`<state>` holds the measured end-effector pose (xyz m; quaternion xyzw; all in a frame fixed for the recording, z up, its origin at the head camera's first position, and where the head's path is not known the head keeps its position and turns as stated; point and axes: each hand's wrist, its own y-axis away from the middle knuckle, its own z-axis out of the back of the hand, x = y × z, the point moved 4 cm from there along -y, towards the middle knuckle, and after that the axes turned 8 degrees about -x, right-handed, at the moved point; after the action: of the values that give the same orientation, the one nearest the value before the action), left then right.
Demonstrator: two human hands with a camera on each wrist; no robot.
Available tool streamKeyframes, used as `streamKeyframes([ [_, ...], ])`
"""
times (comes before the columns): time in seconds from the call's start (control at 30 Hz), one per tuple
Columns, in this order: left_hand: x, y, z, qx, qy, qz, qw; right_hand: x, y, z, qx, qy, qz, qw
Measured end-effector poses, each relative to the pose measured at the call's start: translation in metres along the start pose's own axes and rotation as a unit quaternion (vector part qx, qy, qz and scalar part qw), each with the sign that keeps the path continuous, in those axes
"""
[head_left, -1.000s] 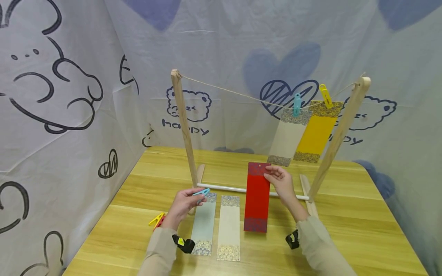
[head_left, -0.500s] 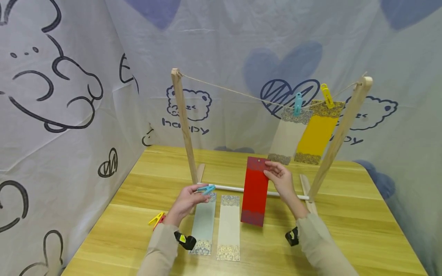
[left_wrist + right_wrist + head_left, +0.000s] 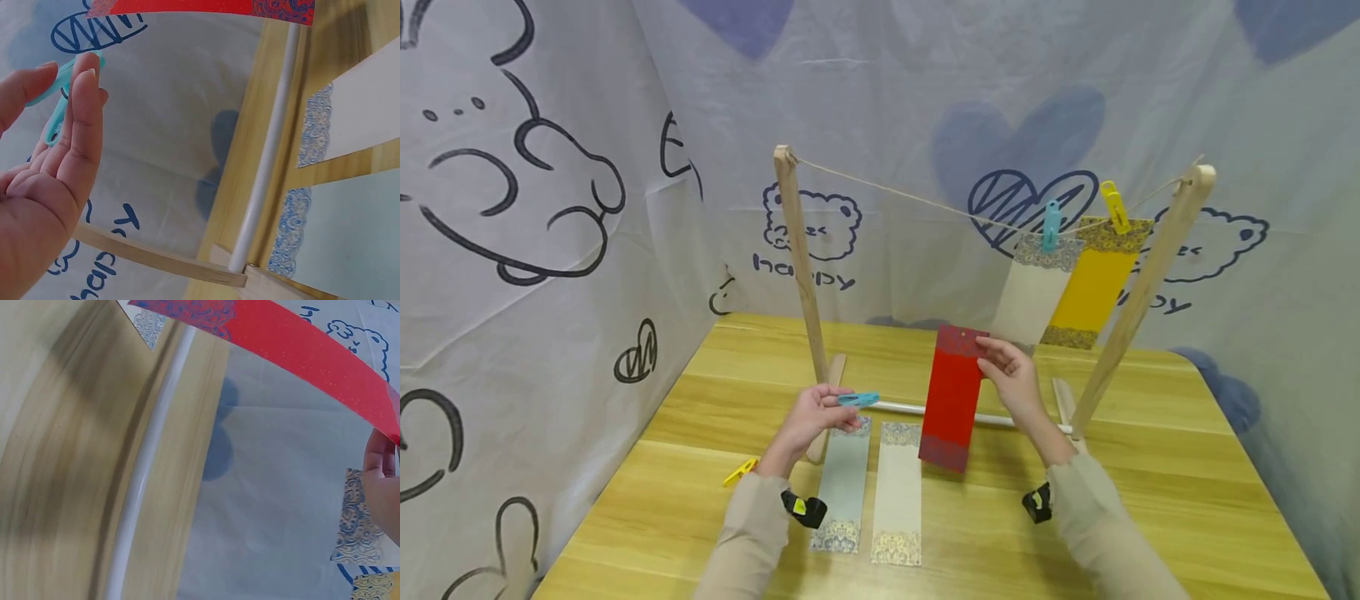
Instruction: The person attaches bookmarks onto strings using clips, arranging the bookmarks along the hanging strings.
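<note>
My right hand (image 3: 1017, 375) pinches a red card (image 3: 951, 400) with patterned ends by its upper right edge. The card hangs tilted above the table, in front of the white rod. In the right wrist view the red card (image 3: 312, 356) bows slightly away from the fingers. My left hand (image 3: 814, 421) holds a light blue clothespin (image 3: 859, 400) between thumb and fingers. The left wrist view shows that clothespin (image 3: 59, 112) partly behind the fingers. Under the left hand lies a pale blue card (image 3: 842, 492), with a cream card (image 3: 897, 492) beside it on the table.
A string (image 3: 910, 197) runs between two wooden posts (image 3: 803, 275), joined low by a white rod (image 3: 902, 408). On its right side hang a white card (image 3: 1033, 292) under a blue clothespin (image 3: 1051, 225) and a yellow card (image 3: 1093, 287) under a yellow clothespin (image 3: 1115, 207). Another yellow clothespin (image 3: 740, 472) lies left.
My right hand has raised the red card, its lower end swinging left. My left hand has moved up and right with the blue clothespin. A red clothespin by the left wrist is now hidden.
</note>
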<state>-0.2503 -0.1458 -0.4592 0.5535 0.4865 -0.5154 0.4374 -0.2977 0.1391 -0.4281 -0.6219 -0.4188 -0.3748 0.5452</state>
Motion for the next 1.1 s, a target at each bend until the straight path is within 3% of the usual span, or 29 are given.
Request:
streamKeyframes([
  [0.2,-0.013,-0.002,-0.004,-0.018,-0.002,-0.004,0.9998,0.007,-0.003,0.000,-0.005,-0.005,0.030,0.9995],
  [0.53,-0.034,-0.010,-0.009,-0.003,-0.009,-0.041,0.9991,0.040,-0.007,-0.009,-0.032,0.001,0.107,0.9937],
  [0.73,-0.044,-0.015,-0.010,0.000,-0.019,-0.065,0.9977,0.052,-0.007,-0.018,-0.017,-0.018,0.121,0.9923],
  [1.1,-0.073,-0.023,-0.014,-0.021,-0.045,-0.091,0.9946,0.068,-0.012,-0.025,-0.026,0.006,0.134,0.9906],
])
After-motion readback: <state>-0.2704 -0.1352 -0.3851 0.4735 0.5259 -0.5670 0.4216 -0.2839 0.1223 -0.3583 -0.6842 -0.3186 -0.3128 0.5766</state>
